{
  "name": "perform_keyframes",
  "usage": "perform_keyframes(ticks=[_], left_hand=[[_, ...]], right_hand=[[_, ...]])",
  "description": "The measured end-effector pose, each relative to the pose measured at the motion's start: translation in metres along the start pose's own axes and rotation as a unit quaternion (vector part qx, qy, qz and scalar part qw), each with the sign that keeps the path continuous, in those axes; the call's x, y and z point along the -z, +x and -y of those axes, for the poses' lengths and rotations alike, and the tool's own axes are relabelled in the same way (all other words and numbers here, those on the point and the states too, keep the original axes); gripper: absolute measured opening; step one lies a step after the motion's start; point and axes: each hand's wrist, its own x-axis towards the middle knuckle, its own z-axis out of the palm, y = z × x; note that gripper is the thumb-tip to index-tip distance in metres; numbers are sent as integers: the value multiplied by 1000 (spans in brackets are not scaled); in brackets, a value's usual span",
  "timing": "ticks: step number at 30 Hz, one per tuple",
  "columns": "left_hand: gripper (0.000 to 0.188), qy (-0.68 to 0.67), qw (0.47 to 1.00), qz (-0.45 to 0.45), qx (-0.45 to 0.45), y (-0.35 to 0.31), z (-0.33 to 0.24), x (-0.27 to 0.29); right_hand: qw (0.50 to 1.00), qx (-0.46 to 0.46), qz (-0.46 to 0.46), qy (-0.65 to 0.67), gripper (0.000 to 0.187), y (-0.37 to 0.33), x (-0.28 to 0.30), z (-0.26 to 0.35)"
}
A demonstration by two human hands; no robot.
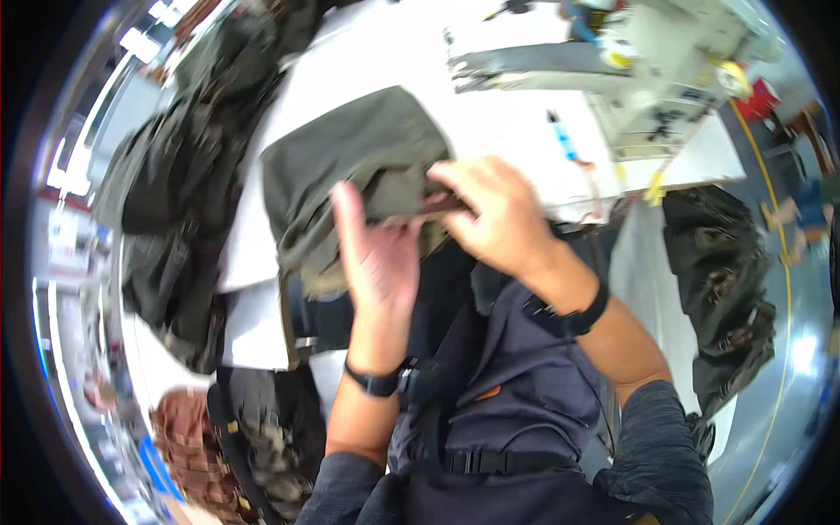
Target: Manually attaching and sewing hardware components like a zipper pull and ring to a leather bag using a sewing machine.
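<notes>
On the white table (516, 131), close to its near edge, lies a grey-green piece of cloth (350, 157). It looks like part of a piece of clothing. Its lower edge hangs down over the side of the table, toward the person.

Both hands are up at that lower edge. The left hand (376, 254) is open, with the palm facing up and the fingers held straight and close together. It touches the cloth at its fingertips and holds nothing tight. A dark watch (378, 381) sits on that wrist.

The right hand (490, 214) is curled. Its fingers pinch a dark strip (437, 207) at the edge of the cloth. The picture is blurry there, so I cannot tell if the strip is a zipper or a seam. A black band (577, 317) goes around the right wrist.

To the left of the cloth, a big heap of dark clothes (192, 175) lies on the table and spills off its side. At the far side of the table stands a pale sewing machine (647, 70). A small blue tool (563, 140) lies on the table near the machine, well apart from the hands.

On the right, past the table, another dark pile (726, 297) sits low down by the grey floor (792, 350). At the bottom left is a brown checked thing (188, 446).

The person wears a dark blue apron (516, 402) with a black strap across it.
</notes>
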Motion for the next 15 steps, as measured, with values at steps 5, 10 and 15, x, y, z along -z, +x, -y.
perform_keyframes(ticks=[5, 10, 15], left_hand=[[80, -88, 996, 8, 24, -19, -26, 17], [89, 3, 1000, -24, -5, -21, -27, 9], [72, 20, 997, -79, -6, -33, -37, 10]], right_hand=[[977, -35, 32, 209, 41, -14, -22, 11], [946, -113, 137, 270, 40, -17, -11, 27], [854, -185, 246, 419, 28, -34, -13, 16]])
